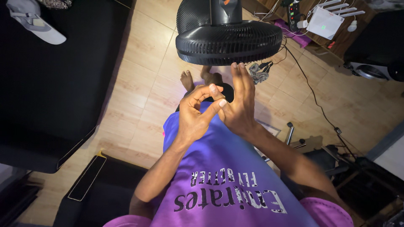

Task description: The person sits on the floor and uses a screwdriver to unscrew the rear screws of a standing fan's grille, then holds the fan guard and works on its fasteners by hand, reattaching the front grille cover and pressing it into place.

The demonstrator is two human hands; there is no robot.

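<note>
My left hand (194, 113) is curled in front of my chest, its thumb and forefinger pressed against my right hand (240, 103). The right hand is flat with straight fingers pointing up toward the rim of a black fan head (229, 40), fingertips just under its grille. Neither hand holds anything. Below the hands is my purple shirt (223, 176), and my bare feet (188, 80) show on the tiled floor.
A black sofa (54, 84) fills the left, with a grey cap (35, 23) on it. A wooden shelf (332, 33) at top right carries a white router (325, 22) and power strip. Cables run over the tan floor tiles (139, 105). Dark furniture sits at lower left and right.
</note>
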